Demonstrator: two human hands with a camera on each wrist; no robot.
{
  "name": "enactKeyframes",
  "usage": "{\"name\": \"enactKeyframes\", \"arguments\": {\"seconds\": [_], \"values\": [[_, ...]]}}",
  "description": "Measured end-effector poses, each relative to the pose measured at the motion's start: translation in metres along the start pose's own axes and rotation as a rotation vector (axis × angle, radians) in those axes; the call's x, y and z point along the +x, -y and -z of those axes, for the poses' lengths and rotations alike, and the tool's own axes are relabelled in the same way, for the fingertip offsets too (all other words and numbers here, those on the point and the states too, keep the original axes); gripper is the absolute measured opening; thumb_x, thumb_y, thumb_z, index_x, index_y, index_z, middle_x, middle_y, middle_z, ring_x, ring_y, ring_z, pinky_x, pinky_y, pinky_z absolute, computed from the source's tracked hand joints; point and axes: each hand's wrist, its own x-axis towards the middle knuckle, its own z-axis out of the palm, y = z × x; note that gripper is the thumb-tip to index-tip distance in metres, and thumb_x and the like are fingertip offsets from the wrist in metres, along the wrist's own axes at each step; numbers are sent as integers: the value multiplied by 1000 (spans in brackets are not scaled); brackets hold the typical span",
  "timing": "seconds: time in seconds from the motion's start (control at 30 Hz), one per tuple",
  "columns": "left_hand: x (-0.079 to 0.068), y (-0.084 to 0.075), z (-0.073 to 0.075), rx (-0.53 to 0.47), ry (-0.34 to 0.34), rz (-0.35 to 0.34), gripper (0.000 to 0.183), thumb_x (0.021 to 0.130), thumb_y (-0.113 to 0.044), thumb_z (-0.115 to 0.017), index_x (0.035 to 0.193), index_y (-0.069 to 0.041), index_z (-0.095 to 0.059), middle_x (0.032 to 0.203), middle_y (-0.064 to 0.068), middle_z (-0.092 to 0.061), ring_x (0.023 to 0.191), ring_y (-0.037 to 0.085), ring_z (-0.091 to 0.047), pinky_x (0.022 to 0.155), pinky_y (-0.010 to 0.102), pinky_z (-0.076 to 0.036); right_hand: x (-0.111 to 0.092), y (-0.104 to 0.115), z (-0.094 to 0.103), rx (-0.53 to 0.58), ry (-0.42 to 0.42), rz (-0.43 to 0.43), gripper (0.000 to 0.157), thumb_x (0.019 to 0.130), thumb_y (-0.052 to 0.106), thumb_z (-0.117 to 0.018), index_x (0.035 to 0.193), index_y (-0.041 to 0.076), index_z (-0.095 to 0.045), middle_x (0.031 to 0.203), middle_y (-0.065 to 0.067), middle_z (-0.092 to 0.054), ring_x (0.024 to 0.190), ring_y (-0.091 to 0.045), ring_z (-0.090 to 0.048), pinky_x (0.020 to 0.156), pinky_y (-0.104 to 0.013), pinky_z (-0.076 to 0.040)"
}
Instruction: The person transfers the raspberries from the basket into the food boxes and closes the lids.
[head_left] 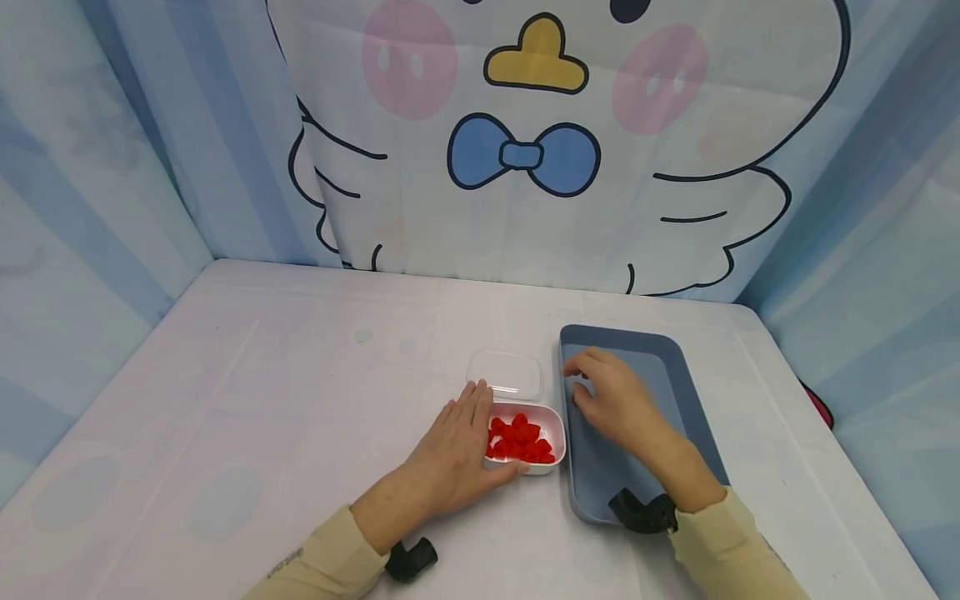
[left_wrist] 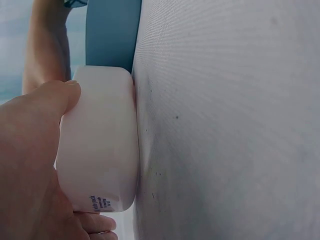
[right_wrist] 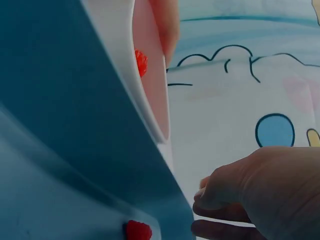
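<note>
My left hand (head_left: 457,454) rests against a small white box (head_left: 551,425), its straight fingers along the left side. The thumb touches the near rim, seen too in the left wrist view. Inside the box lie several red pieces (head_left: 521,442) that look like raspberries. Over the left part of a blue-grey tray (head_left: 637,467), my right hand (head_left: 618,400) hovers with bent fingers apart from the thumb and nothing visible between them. One red raspberry-like piece (right_wrist: 138,230) lies in the tray in the right wrist view; the right hand hides that spot in the head view.
A clear plastic lid (head_left: 506,375) lies just behind the white box. The tray stands close along the box's right side. A white cloth covers the table (head_left: 300,400), and printed curtains (head_left: 487,225) hang behind and on both sides.
</note>
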Motion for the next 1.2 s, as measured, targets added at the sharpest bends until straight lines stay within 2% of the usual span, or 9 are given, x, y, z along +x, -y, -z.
{"name": "enactKeyframes", "arguments": {"seconds": [0.47, 0.67, 1.2], "values": [[0, 0, 0, -18, 3, 7, 105, 82, -60, -69, 157, -6, -21, 163, 12, -26, 152, 31, -24, 119, 51, -31, -1, -12, -6, -28, 98, -86, 18, 82, -3, -70, 99, 2, -71, 98, -12, -67, 85, -25, -64, 79, -44, -58], [0, 0, 0, -12, 5, 4, 103, 83, -61, -67, 157, -5, -21, 163, 12, -26, 152, 31, -24, 120, 50, -30, -1, -15, -8, -36, 153, -96, 17, 82, -2, -71, 98, 2, -71, 94, -10, -66, 84, -26, -64, 81, -47, -57], [1, 0, 0, -12, 2, 2, 102, 84, -61, -66, 156, -5, -22, 163, 13, -27, 152, 31, -25, 120, 51, -30, 2, -18, -13, -60, 205, -120, 17, 82, -1, -70, 98, 2, -71, 88, -9, -64, 76, -20, -57, 72, -40, -56]]}}
